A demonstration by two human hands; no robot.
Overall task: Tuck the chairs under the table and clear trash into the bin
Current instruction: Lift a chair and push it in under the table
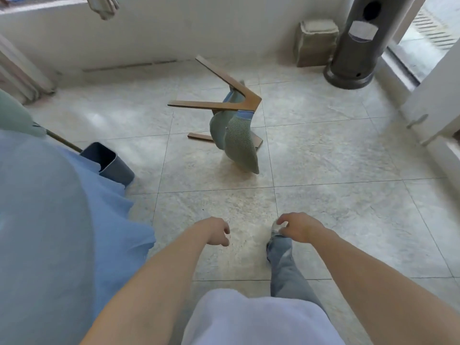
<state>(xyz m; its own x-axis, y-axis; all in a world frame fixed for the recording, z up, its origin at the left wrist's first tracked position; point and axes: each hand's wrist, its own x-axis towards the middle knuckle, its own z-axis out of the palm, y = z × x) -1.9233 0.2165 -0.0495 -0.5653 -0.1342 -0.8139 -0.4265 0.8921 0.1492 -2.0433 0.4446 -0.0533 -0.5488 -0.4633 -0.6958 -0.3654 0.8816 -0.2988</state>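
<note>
Chair (231, 120) lies tipped over on the tiled floor (323, 170), centre of the frame and slightly above. Its wooden legs (214, 104) point up and toward the left; the green seat and back cushions hang down, lowest corner touching the floor. One wooden piece of the frame lies flat on the tiles behind the cushions.

Blue-grey bin (107, 161) stands at middle left, partly hidden behind the desk (49, 220), which is draped in a light blue cloth and fills the lower left of the frame. Bin and chair are well apart, bare tile between them.

Both of the person's arms reach forward from the bottom edge. Left hand (215, 231), lower centre, hangs over the floor with fingers loosely curled and nothing in them. Right hand (297, 229), just right of it, also has fingers loosely curled downward, grasping nothing that I can see. Neither hand touches the chair; both are well short of it.

Below the right hand a leg in blue jeans (283, 262) steps forward, the shoe mostly covered by the hand.

Upper right: a tall dark cylindrical stand (358, 46) on a round base, a beige block (315, 43) just beside it against the white wall. A glass door edge runs down the far right.
</note>
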